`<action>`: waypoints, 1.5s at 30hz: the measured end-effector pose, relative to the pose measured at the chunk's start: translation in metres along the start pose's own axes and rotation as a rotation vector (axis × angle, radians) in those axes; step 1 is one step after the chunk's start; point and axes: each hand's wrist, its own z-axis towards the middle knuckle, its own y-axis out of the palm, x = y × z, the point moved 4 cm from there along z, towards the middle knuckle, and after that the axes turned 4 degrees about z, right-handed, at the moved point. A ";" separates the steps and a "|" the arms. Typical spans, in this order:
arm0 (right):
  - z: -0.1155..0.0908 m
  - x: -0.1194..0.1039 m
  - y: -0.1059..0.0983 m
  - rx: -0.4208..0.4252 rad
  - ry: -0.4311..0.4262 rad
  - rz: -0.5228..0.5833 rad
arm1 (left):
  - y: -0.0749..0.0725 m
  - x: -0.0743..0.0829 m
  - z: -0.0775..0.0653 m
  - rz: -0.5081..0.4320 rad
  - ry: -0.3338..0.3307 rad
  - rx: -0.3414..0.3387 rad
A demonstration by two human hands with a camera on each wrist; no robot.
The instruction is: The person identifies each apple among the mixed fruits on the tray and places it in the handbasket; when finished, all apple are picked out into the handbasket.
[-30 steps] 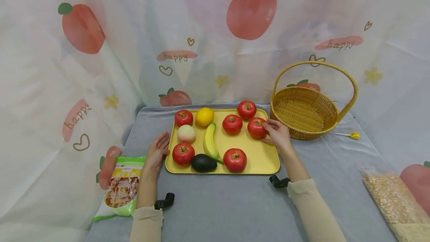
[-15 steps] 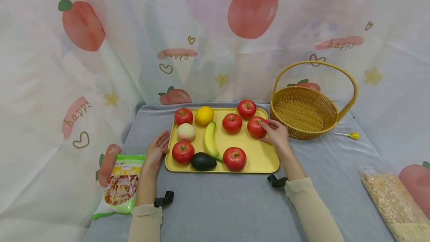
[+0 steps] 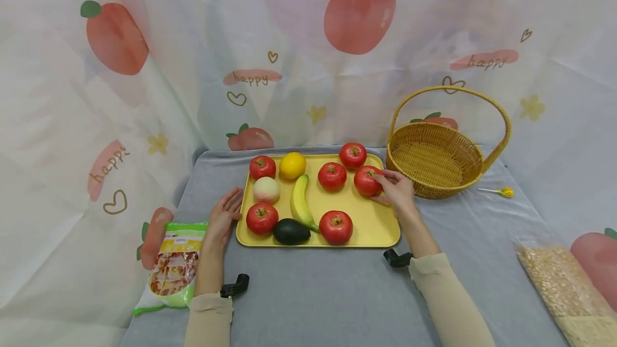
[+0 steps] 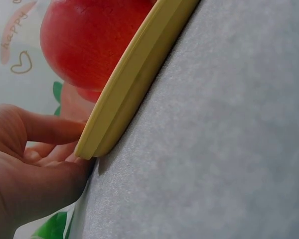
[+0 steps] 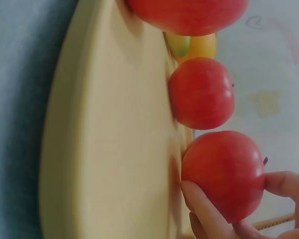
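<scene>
In the head view, a yellow tray (image 3: 376, 229) carries several red apples, among them one at the front (image 3: 336, 227). My right hand (image 3: 397, 193) pinches the apple (image 3: 366, 182) nearest the tray's right edge. Seen in the right wrist view, thumb and fingers sit on opposite sides of that apple (image 5: 224, 174), which stays low at the tray. My left hand (image 3: 224, 218) touches the tray's left rim with its fingers fairly straight; the left wrist view shows fingertips at the rim (image 4: 107, 112). A banana (image 3: 301, 202), a lemon (image 3: 292, 166), a pale peach (image 3: 266, 190) and an avocado (image 3: 291, 232) share the tray.
A wicker basket (image 3: 434, 191) with a tall handle stands right of the tray. Beside it lies a small yellow flower-like pick (image 3: 505, 192). A food packet (image 3: 175, 269) is by the left forearm, and a bag of grain-like flakes (image 3: 564, 283) at far right.
The right fingertips have edged slightly further left over the apple. The left hand and the fruit stay in place, while the head view shifts a little.
</scene>
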 end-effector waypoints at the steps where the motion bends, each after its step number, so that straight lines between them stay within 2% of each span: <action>1: 0.000 -0.001 0.000 -0.005 -0.003 -0.003 | 0.000 0.000 0.000 0.001 -0.001 0.001; 6: -0.004 -0.005 0.003 -0.018 -0.024 -0.009 | 0.000 0.000 0.000 0.006 -0.010 0.009; 15: -0.014 -0.021 0.004 -0.006 -0.058 -0.022 | 0.001 0.001 0.000 0.019 0.001 -0.015; 27: -0.024 -0.038 0.001 0.002 -0.094 0.016 | 0.000 -0.002 0.002 0.005 -0.003 -0.029; 45: -0.024 -0.061 -0.013 0.024 -0.147 -0.023 | 0.000 -0.002 0.001 0.012 0.007 -0.043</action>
